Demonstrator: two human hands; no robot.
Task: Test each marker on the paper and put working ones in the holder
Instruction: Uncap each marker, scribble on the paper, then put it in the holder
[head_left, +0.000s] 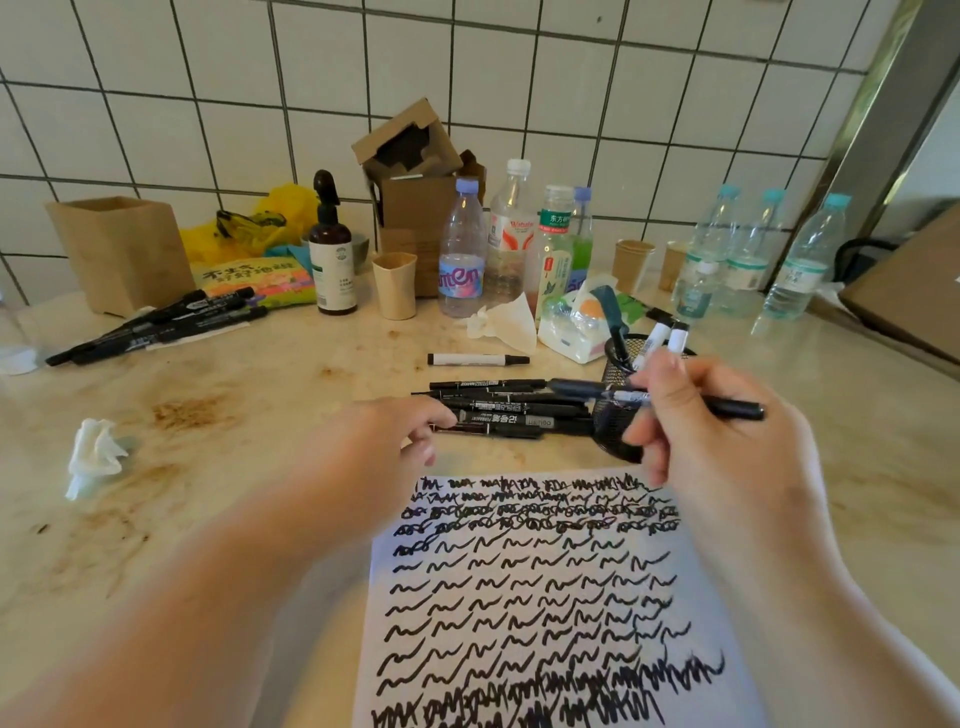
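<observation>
Marker-testing at the bench (218, 467), between two markers. The right hand (691, 415) grips a black marker (727, 410) lying crosswise just above the paper (545, 597), beside the mesh holder (623, 410), which already carries several markers. The left hand (384, 441), fingers loosely curled and holding nothing, reaches to the row of untested markers (509, 410) lying just beyond the paper's top edge. Judged step: the held marker is about to be tested or dropped into the holder; which cannot be told. The paper is almost filled with scribbles, so little blank room remains for a stroke. A second pile of markers (156, 327) lies well apart at left; bottles (462, 249) stand behind, and the holder's near side is open.
</observation>
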